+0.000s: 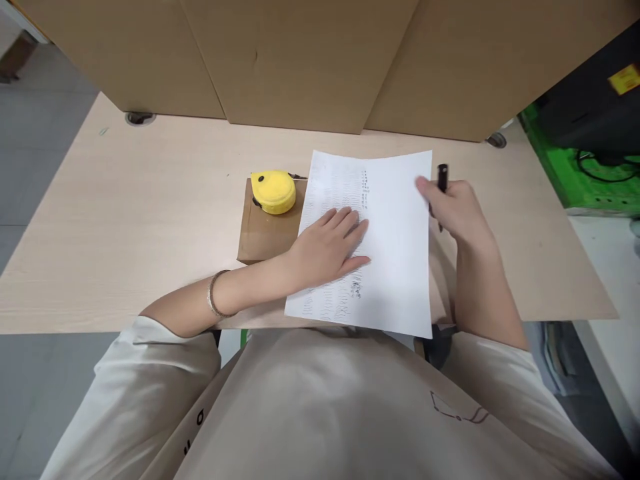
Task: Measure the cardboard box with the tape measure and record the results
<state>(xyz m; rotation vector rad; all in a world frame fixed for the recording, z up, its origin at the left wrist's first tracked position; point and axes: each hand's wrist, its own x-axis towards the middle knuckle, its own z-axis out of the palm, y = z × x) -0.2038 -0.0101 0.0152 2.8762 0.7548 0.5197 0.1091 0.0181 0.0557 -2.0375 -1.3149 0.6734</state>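
A white sheet of paper [395, 247] lies partly over a brown cardboard box [267, 239], its lower edge reaching past the table's front. Rows of small dark marks cover its left half. My left hand [327, 247] rests flat on those marks, fingers spread. At the sheet's right edge is my right hand [457, 207], closed around a black pen [443, 179] that points upward. The right thumb overlaps the paper's edge, and the fingers behind it are hidden. A yellow tape measure [274, 192] sits on the box, left of the paper.
Tall cardboard panels [300, 60] stand along the back of the light wooden table [165, 200]. Cable holes [140, 118] show near the back corners. To the right are a dark device [590, 100] and a green surface [555, 147] with a black cable.
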